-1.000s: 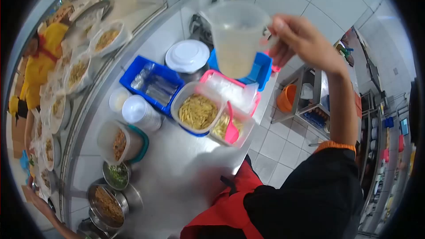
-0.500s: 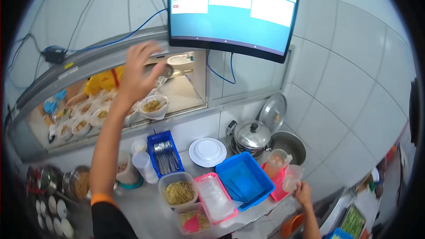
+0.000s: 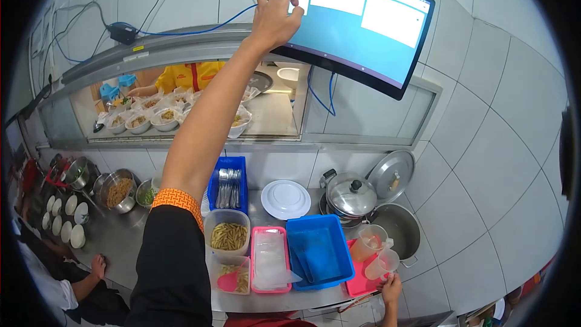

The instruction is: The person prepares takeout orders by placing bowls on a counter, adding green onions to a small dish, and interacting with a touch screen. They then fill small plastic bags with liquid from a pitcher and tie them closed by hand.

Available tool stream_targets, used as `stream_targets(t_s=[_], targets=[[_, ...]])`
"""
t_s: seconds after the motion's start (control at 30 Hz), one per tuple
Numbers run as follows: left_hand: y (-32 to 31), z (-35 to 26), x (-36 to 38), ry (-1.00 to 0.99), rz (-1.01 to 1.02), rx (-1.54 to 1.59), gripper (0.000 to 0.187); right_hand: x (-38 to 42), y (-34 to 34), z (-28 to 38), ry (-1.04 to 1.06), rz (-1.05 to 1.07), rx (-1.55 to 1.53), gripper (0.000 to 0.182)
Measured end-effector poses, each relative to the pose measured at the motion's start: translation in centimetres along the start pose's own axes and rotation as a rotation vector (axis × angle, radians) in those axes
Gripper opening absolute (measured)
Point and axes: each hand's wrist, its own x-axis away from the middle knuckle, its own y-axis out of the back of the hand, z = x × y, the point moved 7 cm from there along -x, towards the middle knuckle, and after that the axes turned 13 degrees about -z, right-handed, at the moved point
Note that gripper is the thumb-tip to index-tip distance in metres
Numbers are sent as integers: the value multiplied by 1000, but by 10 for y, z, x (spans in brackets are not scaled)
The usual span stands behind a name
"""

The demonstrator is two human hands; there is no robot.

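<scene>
My left hand (image 3: 277, 17) is raised to the left part of the wall-mounted screen (image 3: 351, 30). It holds nothing; its fingers are bent and the thumb stands apart. Whether a fingertip touches the glass is hidden. At the lower right, my right hand (image 3: 392, 289) is closed at the handle side of a clear plastic jug (image 3: 381, 264). That jug is over a pink tray (image 3: 358, 289), beside a second jug (image 3: 368, 243) with orange-tinted liquid.
A blue basin (image 3: 321, 251), a pink container (image 3: 270, 257), a cutlery tray (image 3: 229, 184) and white plates (image 3: 285, 198) stand on the counter. Lidded pot (image 3: 350, 194) is behind. Through the hatch, a person in yellow (image 3: 187, 77) is near several lined bowls (image 3: 166, 119). Another person's hand (image 3: 98, 265) is lower left.
My left hand has moved up and right from in front of the hatch to the screen. The view has shifted. My right hand stays with the jug, now lower over the pink tray.
</scene>
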Motion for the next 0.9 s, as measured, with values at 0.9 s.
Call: stream_targets(t_s=[0.9], targets=[[6,3,12,-18,-83,131,28,14,-26,-88,-56,-41,-135,25]])
